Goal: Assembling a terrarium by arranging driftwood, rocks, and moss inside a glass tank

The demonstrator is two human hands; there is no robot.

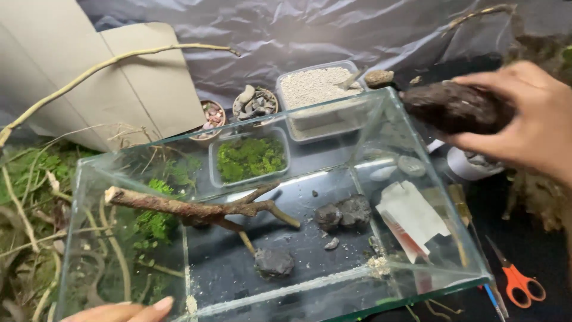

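A clear glass tank (417, 149) stands in the middle. Inside it lie a forked brown branch (196, 209) and dark rocks: a pair (344, 213) near the centre and one (274, 262) nearer the front. My right hand (530, 119) holds a dark rough rock (453, 107) just above the tank's far right corner. My left hand (122, 312) rests at the tank's front left edge, only the fingers showing.
Behind the tank are a tub of green moss (250, 158), a tub of white gravel (316, 86) and two small pots of pebbles (255, 102). Orange scissors (518, 283) lie at right. Plants and twigs (36, 209) fill the left. Cardboard (107, 77) leans at back.
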